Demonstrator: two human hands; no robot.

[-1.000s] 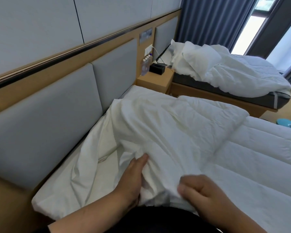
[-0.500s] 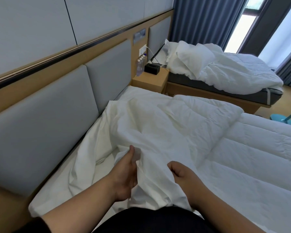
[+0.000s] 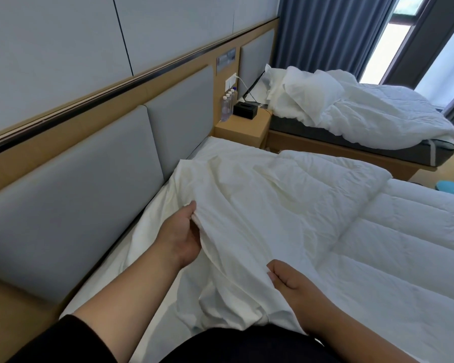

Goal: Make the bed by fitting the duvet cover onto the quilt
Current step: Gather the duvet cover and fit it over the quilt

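Gripping the white duvet cover, the left hand has its fingers tucked under a raised fold, thumb on top. Right hand pinches the cover's lower edge, fingers clamped on cloth. Beyond the fingers, the quilt lies spread across the bed.

The duvet cover was a thin, wrinkled white sheet, spread loosely over the near left part of the bed beside the headboard, its near edge bunched in folds. The quilt was white, padded and stitched in channels, lying flat to the right, partly under the cover.
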